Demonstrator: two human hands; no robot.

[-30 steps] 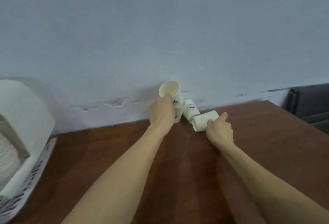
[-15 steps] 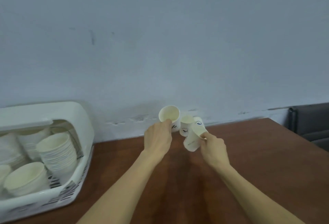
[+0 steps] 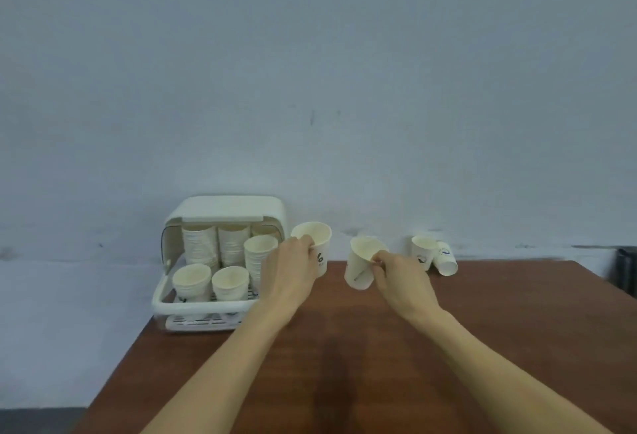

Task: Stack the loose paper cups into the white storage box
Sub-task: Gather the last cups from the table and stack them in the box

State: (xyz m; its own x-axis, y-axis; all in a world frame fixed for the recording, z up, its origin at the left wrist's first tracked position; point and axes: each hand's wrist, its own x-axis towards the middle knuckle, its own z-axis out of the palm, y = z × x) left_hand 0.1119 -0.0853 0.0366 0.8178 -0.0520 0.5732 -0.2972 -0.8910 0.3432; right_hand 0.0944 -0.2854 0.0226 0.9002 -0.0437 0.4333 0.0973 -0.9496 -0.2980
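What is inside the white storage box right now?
The white storage box holds stacks of paper cups: tall ones at the back, shorter ones in front, all mouths up. The left hand covers the box's right front corner, so anything there cannot be seen.

plain room: bare wall point(image 3: 310, 71), wooden table point(image 3: 344, 364)

Nothing legible anywhere: only a dark mark resembling a "6" on the cup point(image 3: 319, 254) in the left hand point(image 3: 293, 271), at 9 o'clock from the right hand's point(image 3: 401, 273) cup point(image 3: 362, 266), and blurred blue logos on two cups point(image 3: 434, 256) at 3 o'clock.
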